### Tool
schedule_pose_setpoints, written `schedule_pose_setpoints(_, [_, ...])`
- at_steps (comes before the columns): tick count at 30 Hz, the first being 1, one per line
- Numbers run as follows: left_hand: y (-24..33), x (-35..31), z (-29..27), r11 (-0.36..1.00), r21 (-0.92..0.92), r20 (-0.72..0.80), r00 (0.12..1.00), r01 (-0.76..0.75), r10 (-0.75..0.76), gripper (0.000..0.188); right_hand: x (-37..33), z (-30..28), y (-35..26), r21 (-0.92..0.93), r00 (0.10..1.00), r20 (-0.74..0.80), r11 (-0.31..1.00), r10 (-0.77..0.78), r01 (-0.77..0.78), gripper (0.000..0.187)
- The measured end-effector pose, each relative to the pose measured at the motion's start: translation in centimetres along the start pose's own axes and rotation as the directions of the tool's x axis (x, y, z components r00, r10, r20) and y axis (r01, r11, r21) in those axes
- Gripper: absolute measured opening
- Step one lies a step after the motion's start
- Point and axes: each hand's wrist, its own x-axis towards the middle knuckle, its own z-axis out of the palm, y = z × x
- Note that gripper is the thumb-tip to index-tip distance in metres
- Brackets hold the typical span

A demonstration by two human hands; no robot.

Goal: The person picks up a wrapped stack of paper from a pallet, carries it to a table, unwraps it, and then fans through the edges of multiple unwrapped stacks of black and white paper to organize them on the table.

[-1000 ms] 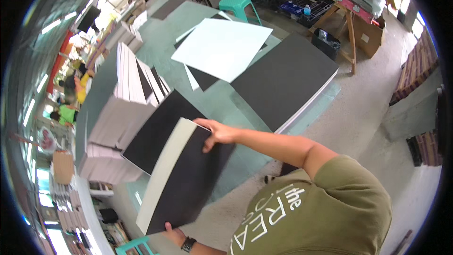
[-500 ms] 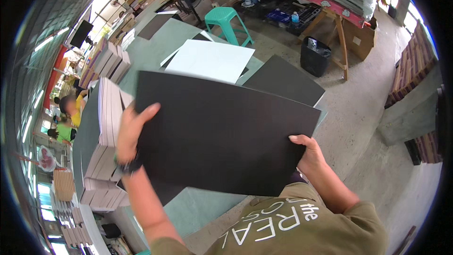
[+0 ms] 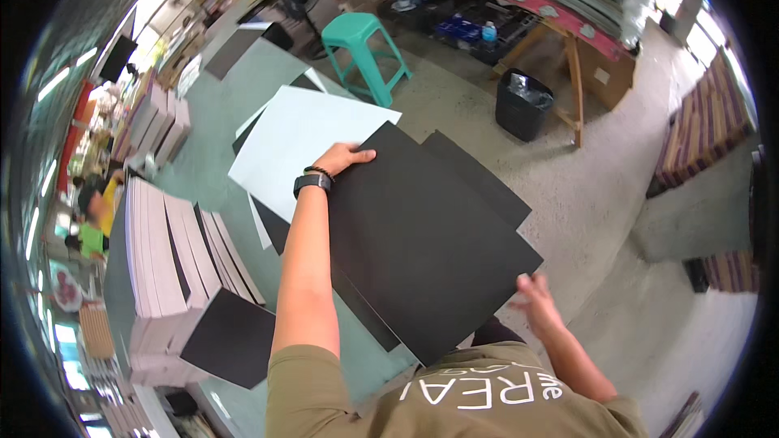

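We saw the left hand [image 3: 345, 158], a black watch on its wrist, lying flat with its fingers spread on the far corner of a large black rectangular board [image 3: 430, 235], pressing on it rather than gripping. The board lay on top of a stack of similar black sheets [image 3: 479, 174], its near corner close to the person's olive shirt. The right hand [image 3: 537, 308] hovered just off the board's near right edge, fingers loosely apart and holding nothing; it was blurred, so we could not tell whether it touched the edge. A pale white sheet [image 3: 296, 150] lay partly under the black board on the grey-green table [image 3: 219, 113]. To the left stood rows of pale stacked boards [image 3: 162, 251], with a smaller black sheet [image 3: 227, 337] leaning against them. Beyond the table stood a turquoise plastic stool [image 3: 365, 45] and a black waste bin [image 3: 523, 101] on the concrete floor.
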Motion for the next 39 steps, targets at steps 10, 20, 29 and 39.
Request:
schedule_pose_setpoints(10, [2.8,-24.3,13.1,0.672,-0.653,-0.689,0.641,-0.348,-0.338,0.06,13.4,3.4,-12.0,-0.099,0.623,0.654,0.768,-0.429,0.632,0.056])
schedule_pose_setpoints(20, [5.9,-27.3,17.9,0.617,-0.715,-0.617,0.712,-0.329,-0.334,0.065,15.6,7.1,-10.5,-0.128,0.619,0.723,0.822,-0.305,0.554,0.057])
schedule_pose_setpoints(29, [6.3,-30.3,17.0,0.919,-0.333,-0.821,0.544,-0.211,-0.173,0.066,14.4,11.6,-15.6,-0.438,0.492,0.684,0.236,-0.539,0.868,0.065])
schedule_pose_setpoints(39, [5.0,-56.8,20.3,0.867,-0.497,-0.867,0.056,-0.037,-0.495,0.025,0.3,43.8,2.7,-0.36,0.524,0.851,0.706,-0.02,0.61,0.071])
